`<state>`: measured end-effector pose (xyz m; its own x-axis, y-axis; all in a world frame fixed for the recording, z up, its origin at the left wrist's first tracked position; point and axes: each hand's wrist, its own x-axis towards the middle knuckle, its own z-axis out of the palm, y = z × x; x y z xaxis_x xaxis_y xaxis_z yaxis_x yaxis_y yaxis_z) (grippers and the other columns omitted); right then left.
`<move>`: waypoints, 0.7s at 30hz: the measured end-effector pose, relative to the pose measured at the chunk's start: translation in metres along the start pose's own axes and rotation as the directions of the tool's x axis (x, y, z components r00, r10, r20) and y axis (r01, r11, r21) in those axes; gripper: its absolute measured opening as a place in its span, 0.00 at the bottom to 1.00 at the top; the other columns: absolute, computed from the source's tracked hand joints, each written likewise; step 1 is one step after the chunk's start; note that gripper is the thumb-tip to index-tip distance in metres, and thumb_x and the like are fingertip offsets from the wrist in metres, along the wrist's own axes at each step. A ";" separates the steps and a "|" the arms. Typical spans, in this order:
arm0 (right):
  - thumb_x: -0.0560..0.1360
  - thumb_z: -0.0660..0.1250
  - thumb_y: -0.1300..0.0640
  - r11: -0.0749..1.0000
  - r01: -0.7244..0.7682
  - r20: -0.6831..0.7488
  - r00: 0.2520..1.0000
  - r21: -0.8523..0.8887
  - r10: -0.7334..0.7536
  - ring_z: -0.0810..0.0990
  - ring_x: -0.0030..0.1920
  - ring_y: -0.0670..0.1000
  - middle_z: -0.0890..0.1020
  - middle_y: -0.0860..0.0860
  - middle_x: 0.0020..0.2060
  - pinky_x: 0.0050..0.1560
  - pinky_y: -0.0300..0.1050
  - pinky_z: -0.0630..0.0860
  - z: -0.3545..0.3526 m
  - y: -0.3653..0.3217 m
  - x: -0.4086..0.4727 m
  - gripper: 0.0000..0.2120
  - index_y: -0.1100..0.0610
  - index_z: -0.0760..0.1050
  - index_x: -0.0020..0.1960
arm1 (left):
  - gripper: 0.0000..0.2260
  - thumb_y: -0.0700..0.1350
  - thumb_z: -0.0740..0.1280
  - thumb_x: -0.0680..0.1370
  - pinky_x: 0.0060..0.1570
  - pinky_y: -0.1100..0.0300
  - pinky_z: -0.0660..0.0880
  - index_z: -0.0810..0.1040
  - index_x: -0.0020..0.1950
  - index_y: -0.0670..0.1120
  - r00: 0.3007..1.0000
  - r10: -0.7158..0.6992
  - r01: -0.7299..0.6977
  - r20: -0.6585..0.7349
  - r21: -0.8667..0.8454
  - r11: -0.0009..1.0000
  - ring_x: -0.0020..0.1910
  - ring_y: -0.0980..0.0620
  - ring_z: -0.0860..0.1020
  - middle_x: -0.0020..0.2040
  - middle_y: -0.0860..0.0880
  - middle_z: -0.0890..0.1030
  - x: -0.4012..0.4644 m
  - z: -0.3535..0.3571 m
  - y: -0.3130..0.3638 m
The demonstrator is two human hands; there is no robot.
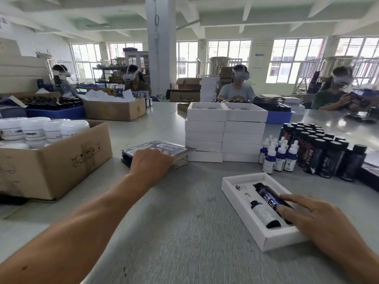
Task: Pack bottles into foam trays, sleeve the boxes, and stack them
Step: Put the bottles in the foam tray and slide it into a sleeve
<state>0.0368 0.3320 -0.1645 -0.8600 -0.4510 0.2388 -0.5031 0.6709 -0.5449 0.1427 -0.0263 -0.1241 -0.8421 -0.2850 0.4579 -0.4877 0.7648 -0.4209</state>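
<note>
1. Head view, lower right of the frame: an open white box with a foam tray (pixel 244 199) lies on the grey bench (pixel 184 222). Two bottles lie in its slots, a tall dark bottle (pixel 266 194) and beside it a shorter dropper bottle (pixel 263 214) with a pale label.
2. The right hand (pixel 320 222) lies flat, its grip spread open, fingertips pressing on the tall dark bottle and clasping nothing.
3. Centre of the frame: the left hand (pixel 151 162) reaches across to a pile of flat printed sleeves (pixel 162 149). Its fingers rest on top; whether they have closed on a sleeve I cannot tell.
4. Just behind the sleeves stand two stacks of white boxes (pixel 223 138), side by side.
5. Right of the stacks: small blue dropper bottles (pixel 276 158), then rows of upright dark bottles (pixel 320 148).
6. Left edge: a cardboard carton (pixel 55 160) holding white jars.
7. Far side of the bench: more cartons, a blue crate, and seated people wearing headsets.
</note>
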 end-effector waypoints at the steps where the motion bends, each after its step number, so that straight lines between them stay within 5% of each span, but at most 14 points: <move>1: 0.73 0.69 0.39 1.000 0.015 0.030 0.999 -0.003 -0.015 0.75 0.50 0.46 0.79 0.39 0.59 0.49 0.45 0.69 -0.003 0.000 0.001 0.17 0.37 0.79 0.62 | 0.05 0.44 0.64 0.80 0.34 0.56 0.71 0.77 0.55 0.47 0.999 0.046 -0.046 0.000 0.038 0.998 0.42 0.47 0.81 0.43 0.50 0.81 -0.006 -0.014 0.011; 6: 0.75 0.71 0.43 0.999 0.029 0.294 0.955 0.021 -0.034 0.79 0.44 0.37 0.78 0.36 0.52 0.41 0.30 0.69 -0.033 0.002 0.005 0.10 0.29 0.76 0.51 | 0.09 0.42 0.68 0.77 0.37 0.54 0.69 0.78 0.57 0.47 0.968 0.247 -0.246 0.046 -0.010 0.969 0.45 0.45 0.82 0.47 0.48 0.82 -0.048 -0.070 0.097; 10: 0.71 0.71 0.39 0.998 -0.044 0.343 0.938 -0.034 0.053 0.82 0.49 0.44 0.80 0.42 0.56 0.56 0.47 0.76 -0.065 0.019 -0.003 0.13 0.30 0.78 0.55 | 0.09 0.49 0.67 0.79 0.38 0.52 0.72 0.78 0.54 0.45 0.945 0.327 -0.321 0.002 -0.195 0.927 0.44 0.45 0.81 0.44 0.47 0.80 -0.064 -0.091 0.152; 13: 0.63 0.69 0.33 0.992 -0.111 0.242 0.963 -0.056 0.122 0.79 0.54 0.50 0.79 0.52 0.63 0.56 0.46 0.74 -0.073 0.034 -0.009 0.41 0.49 0.70 0.72 | 0.22 0.65 0.52 0.80 0.37 0.54 0.67 0.79 0.52 0.52 0.975 0.192 -0.221 -0.111 -0.410 0.885 0.43 0.49 0.80 0.45 0.51 0.81 -0.060 -0.095 0.159; 15: 0.60 0.67 0.27 0.965 -0.220 0.153 0.958 -0.144 0.241 0.77 0.59 0.55 0.76 0.57 0.66 0.58 0.50 0.74 -0.072 0.043 -0.011 0.51 0.57 0.67 0.74 | 0.25 0.68 0.49 0.79 0.38 0.56 0.65 0.79 0.54 0.54 0.993 0.051 -0.102 -0.109 -0.527 0.844 0.45 0.51 0.79 0.49 0.54 0.82 -0.056 -0.086 0.149; 19: 0.51 0.63 0.21 0.901 -0.342 0.167 0.905 -0.266 0.392 0.81 0.44 0.53 0.83 0.54 0.46 0.42 0.45 0.75 -0.077 0.044 -0.009 0.44 0.57 0.80 0.47 | 0.28 0.69 0.53 0.77 0.53 0.50 0.71 0.74 0.67 0.53 0.972 -0.138 0.227 0.190 -0.615 0.755 0.62 0.45 0.75 0.65 0.49 0.77 -0.034 -0.039 0.110; 21: 0.52 0.65 0.24 0.911 -0.351 0.183 0.902 -0.217 0.391 0.80 0.42 0.52 0.82 0.53 0.41 0.41 0.45 0.75 -0.077 0.043 -0.007 0.39 0.57 0.80 0.43 | 0.33 0.72 0.53 0.76 0.61 0.48 0.72 0.74 0.69 0.50 0.916 -0.121 0.353 0.383 -0.626 0.695 0.65 0.43 0.74 0.68 0.46 0.76 -0.026 -0.017 0.098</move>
<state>0.0144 0.4096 -0.1274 -0.9567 -0.2525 -0.1449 -0.1753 0.8971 -0.4056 0.1205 0.0656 -0.1640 -0.8006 -0.5744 0.1705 -0.4923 0.7928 0.3593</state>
